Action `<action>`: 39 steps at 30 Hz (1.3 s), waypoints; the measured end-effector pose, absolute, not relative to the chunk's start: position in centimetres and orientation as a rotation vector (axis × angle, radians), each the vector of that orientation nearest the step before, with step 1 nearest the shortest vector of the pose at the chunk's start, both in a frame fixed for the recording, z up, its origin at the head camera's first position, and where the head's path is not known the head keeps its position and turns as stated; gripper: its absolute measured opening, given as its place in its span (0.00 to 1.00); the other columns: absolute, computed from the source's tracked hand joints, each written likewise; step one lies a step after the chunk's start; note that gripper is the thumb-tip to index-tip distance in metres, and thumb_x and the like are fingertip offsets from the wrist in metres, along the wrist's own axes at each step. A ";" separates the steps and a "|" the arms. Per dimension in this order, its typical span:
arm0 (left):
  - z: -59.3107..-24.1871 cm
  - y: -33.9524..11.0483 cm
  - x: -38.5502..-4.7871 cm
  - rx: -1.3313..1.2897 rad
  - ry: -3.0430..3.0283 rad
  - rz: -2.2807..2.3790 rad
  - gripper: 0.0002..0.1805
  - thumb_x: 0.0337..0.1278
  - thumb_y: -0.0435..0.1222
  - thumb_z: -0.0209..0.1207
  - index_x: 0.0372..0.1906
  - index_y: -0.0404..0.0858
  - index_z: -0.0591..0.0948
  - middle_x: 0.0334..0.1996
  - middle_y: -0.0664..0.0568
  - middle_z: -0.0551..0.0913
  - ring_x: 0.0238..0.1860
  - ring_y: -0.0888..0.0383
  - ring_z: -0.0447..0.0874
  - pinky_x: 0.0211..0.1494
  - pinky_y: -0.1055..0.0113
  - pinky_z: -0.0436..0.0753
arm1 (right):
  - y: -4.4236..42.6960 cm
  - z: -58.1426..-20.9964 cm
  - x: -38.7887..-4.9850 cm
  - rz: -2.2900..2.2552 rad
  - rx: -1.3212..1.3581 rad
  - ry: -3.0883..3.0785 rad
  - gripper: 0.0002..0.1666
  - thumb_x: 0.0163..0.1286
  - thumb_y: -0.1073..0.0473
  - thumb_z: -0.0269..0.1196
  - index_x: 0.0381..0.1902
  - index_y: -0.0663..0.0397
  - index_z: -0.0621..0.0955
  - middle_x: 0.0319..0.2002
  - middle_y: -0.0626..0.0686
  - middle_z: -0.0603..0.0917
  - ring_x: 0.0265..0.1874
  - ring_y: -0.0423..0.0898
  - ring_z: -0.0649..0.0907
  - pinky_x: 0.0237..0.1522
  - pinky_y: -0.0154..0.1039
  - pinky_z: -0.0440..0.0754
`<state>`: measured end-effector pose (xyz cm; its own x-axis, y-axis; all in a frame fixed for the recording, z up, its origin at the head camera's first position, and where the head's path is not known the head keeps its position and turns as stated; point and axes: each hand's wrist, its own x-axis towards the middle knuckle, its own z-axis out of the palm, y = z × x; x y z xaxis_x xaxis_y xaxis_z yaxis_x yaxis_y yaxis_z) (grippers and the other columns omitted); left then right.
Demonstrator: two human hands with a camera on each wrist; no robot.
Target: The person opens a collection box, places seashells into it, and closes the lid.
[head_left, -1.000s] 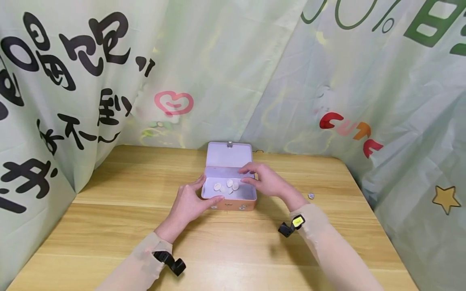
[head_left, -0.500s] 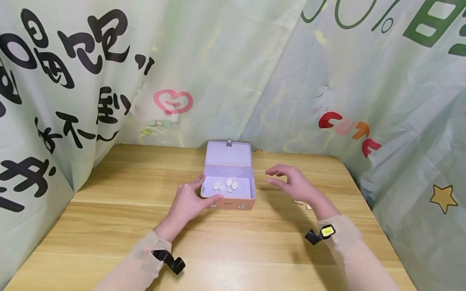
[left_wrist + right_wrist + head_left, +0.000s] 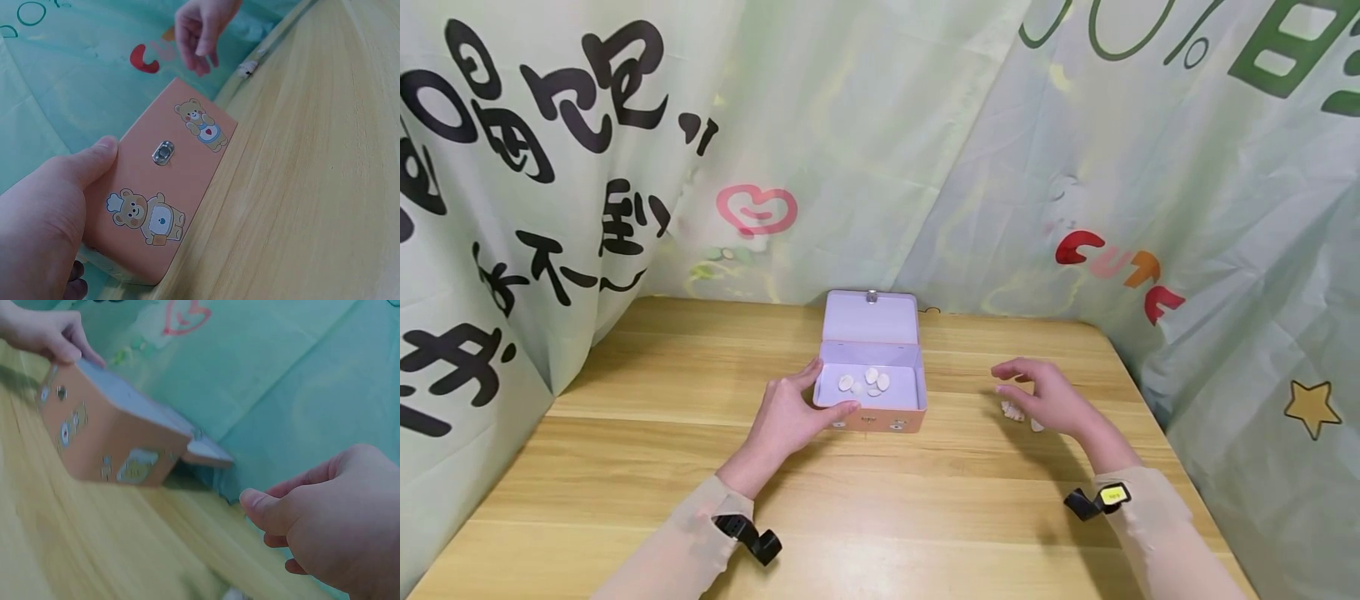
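A small tin box (image 3: 880, 421), orange outside with bear pictures and lilac inside, stands on the table with its lid raised at the back. Several small whitish round pieces (image 3: 871, 377) lie on its floor. My left hand (image 3: 786, 417) grips the box's left front corner, thumb on the front rim and fingers along the side. To the right of the box, my right hand (image 3: 1051, 400) hovers with loosely bent fingers, holding nothing. Below it lie small whitish pieces (image 3: 1012, 411), one ribbed like a shell, partly hidden by the hand. The right wrist view shows a gap between thumb (image 3: 259, 506) and fingers.
The wooden table (image 3: 880, 517) extends to both sides and towards me. Behind it hangs a pale green printed curtain (image 3: 850, 150), which meets the table's back edge near the lid. A dark thin loop (image 3: 931, 311) shows beside the lid.
My right hand has moved from over the box out to the right, above the loose pieces on the table. My left hand and the box have stayed in place.
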<state>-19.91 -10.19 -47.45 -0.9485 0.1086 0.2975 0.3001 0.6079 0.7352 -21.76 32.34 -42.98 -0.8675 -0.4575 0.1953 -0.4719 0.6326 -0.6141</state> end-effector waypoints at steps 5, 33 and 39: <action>-47.5 -10.2 -19.9 -0.341 -2.610 -1.260 0.59 0.43 0.68 0.77 0.71 0.29 0.76 0.69 0.41 0.75 0.24 0.56 0.77 0.22 0.62 0.71 | 33.7 -44.1 -21.1 1.022 0.732 -2.904 0.21 0.76 0.63 0.68 0.61 0.70 0.82 0.56 0.65 0.86 0.57 0.64 0.83 0.57 0.66 0.80; -47.4 -10.0 -19.8 -0.342 -2.610 -1.269 0.58 0.44 0.66 0.77 0.71 0.29 0.75 0.70 0.40 0.75 0.21 0.59 0.68 0.21 0.63 0.71 | 34.8 -46.8 -20.8 1.029 0.656 -2.941 0.12 0.76 0.59 0.69 0.52 0.58 0.85 0.41 0.47 0.84 0.38 0.45 0.82 0.38 0.41 0.83; -47.4 -10.0 -19.8 -0.323 -2.618 -1.275 0.59 0.43 0.68 0.77 0.72 0.29 0.75 0.70 0.40 0.74 0.21 0.59 0.69 0.22 0.62 0.72 | 33.7 -44.9 -20.7 1.098 0.654 -2.926 0.17 0.80 0.58 0.65 0.60 0.62 0.83 0.45 0.52 0.85 0.38 0.50 0.83 0.32 0.41 0.84</action>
